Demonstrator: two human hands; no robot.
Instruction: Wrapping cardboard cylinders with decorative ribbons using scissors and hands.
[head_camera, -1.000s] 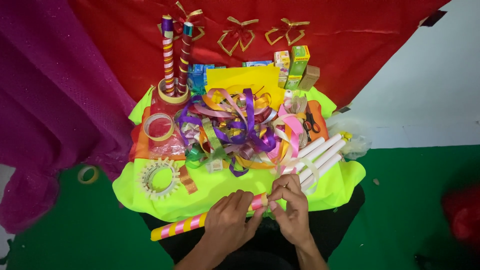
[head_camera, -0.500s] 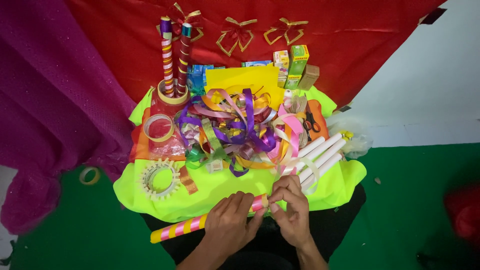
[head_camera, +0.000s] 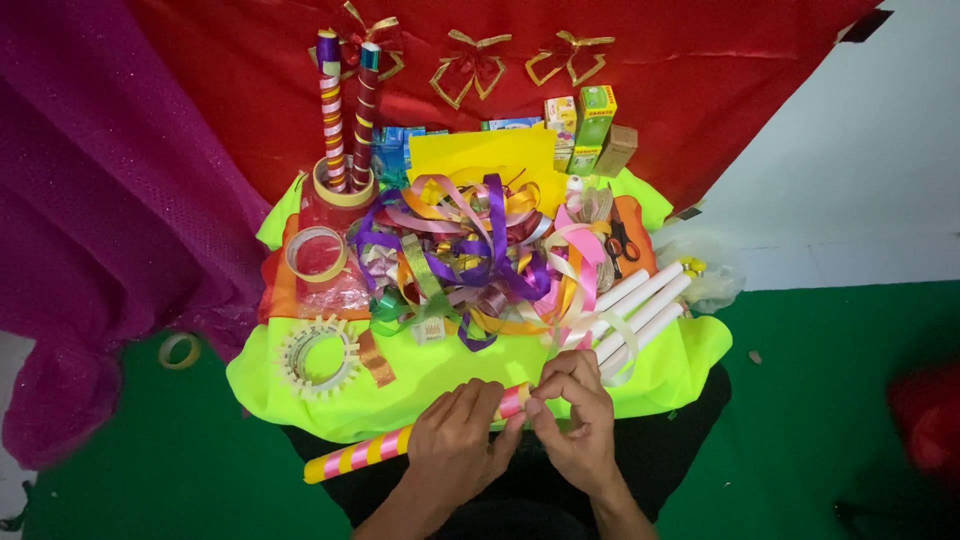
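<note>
Apparently both hands, left (head_camera: 455, 440) and right (head_camera: 575, 420), pinch a striped stick (head_camera: 365, 455).

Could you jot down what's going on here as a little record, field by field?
Left hand: left hand wrapped around a pink-and-yellow striped stick
Right hand: right hand pinching the stick's end with its fingertips
Surface: neon yellow cloth over a low table
Middle: tangled pile of ribbons
Right of the pile: plain white sticks and scissors
Left: tape rolls; two wrapped sticks upright in a jar
Backdrop: red cloth with gold bows
</note>
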